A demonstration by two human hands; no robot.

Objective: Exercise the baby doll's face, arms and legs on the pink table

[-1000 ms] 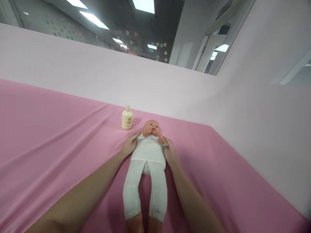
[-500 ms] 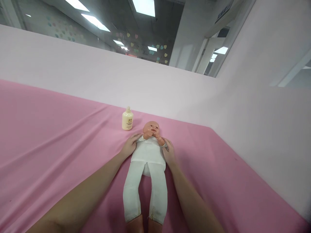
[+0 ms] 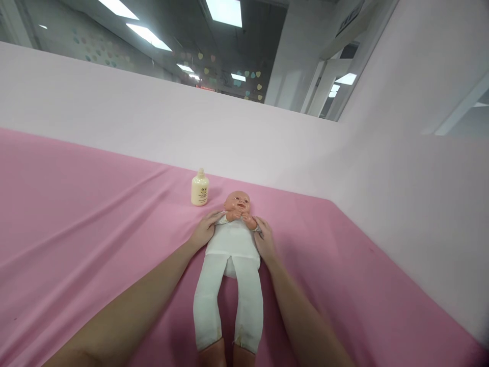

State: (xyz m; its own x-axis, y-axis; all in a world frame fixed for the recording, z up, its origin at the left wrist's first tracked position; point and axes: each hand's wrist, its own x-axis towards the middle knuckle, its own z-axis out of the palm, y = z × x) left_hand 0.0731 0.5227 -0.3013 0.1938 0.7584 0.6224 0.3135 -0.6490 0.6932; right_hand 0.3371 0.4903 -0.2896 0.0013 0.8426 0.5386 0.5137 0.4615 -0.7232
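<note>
A baby doll (image 3: 233,242) in white cloth lies on its back, head away from me, its bare forearms folded up under its chin. My left hand (image 3: 205,229) is closed round the doll's arm on the left side. On the other side my right hand (image 3: 265,238) grips the other arm, thumb and fingers near the elbow. Both of the doll's small hands meet below its mouth. The lower legs run out of the bottom of the view.
A cream bottle (image 3: 199,188) with a pump-like top stands just left of the doll's head. Pink cloth (image 3: 95,204) with creases covers the surface. A white wall (image 3: 229,137) with a window rises behind, and another wall stands at the right.
The doll's small hands have come slightly lower, away from its mouth, and more of the mouth and chin shows. My hands keep their hold on its arms.
</note>
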